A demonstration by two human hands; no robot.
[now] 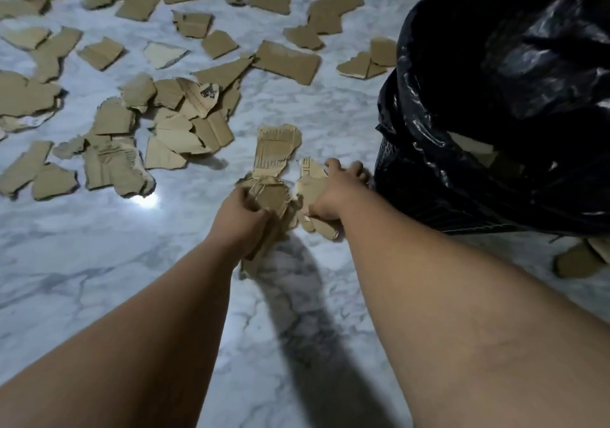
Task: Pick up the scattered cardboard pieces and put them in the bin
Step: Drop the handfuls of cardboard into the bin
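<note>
- bin (462, 203), black bag liner, some cardboard inside (478, 150)
- right hand (333, 193) just left of bin base, laid over a printed piece (312, 176); grip unclear
- left hand (242, 219) further left of bin, grips a bunch of torn pieces (270, 196)
- scattered cardboard pieces (284, 61) across marble floor (99, 262), left of bin
- brown piece (577, 259) at bin's near-right base

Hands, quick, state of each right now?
Left hand: grips a bunch of cardboard pieces.
Right hand: holds a torn cardboard piece.
</note>
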